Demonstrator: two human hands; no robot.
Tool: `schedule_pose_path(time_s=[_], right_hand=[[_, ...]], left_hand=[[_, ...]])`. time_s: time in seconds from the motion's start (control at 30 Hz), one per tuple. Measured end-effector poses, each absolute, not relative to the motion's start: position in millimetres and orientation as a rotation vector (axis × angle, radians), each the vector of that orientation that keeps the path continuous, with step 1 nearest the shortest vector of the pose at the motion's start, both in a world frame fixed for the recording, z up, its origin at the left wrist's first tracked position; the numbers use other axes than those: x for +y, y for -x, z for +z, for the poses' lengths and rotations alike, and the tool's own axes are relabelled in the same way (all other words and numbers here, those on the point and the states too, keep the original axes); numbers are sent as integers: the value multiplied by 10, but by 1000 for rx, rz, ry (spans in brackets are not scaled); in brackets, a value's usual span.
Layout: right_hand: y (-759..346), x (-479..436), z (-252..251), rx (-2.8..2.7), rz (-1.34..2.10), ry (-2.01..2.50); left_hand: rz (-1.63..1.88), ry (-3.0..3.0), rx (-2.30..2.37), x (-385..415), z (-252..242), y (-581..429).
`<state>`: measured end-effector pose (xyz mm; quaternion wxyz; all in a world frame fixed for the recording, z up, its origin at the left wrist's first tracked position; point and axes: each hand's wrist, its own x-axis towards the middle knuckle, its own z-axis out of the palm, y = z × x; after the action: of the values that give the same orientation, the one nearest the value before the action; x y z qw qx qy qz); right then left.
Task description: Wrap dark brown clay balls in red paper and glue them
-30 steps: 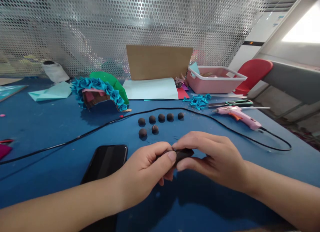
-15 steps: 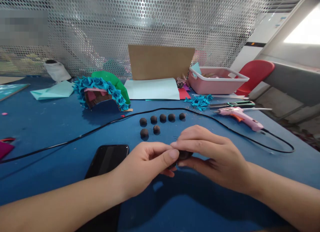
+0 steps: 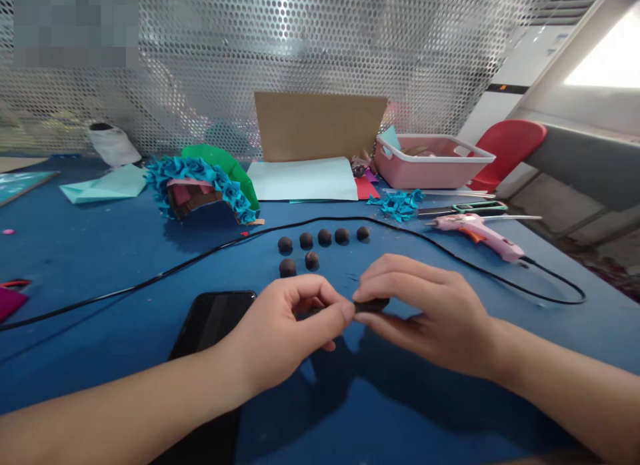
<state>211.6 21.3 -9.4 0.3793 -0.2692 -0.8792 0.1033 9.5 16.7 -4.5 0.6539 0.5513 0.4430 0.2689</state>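
Seemingly rolling a dark strip (image 3: 371, 305), pinched tight by fingertips of left hand (image 3: 280, 331) and right hand (image 3: 430, 315), near brown balls (image 3: 324, 237); calling for even pressure.

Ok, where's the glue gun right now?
In the head view the glue gun lies on the blue table at the right, past the right hand, just in front of the scissors and the pink basket.
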Motion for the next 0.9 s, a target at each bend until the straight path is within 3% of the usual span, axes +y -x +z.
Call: schedule_pose_path(time_s=[0.13,0.27,0.43,0.7,0.9], right_hand=[[-2256,390,-65,-1818,260,1038],[-2347,531,-97,-1562,616,1105],[-2287,482,-74,-1528,927,1127],[-2214,463,136,-1375,1143,1007],[-2223,445,284,-1344,1167,958]], left_hand=[[585,-1617,1009,112,-86,-55],[523,-2284,760,56,-138,-51],[399,-2611,726,-3,-196,-86],[451,-2513,563,-51,-199,-33],[410,-2286,755,-142,2,-62]])
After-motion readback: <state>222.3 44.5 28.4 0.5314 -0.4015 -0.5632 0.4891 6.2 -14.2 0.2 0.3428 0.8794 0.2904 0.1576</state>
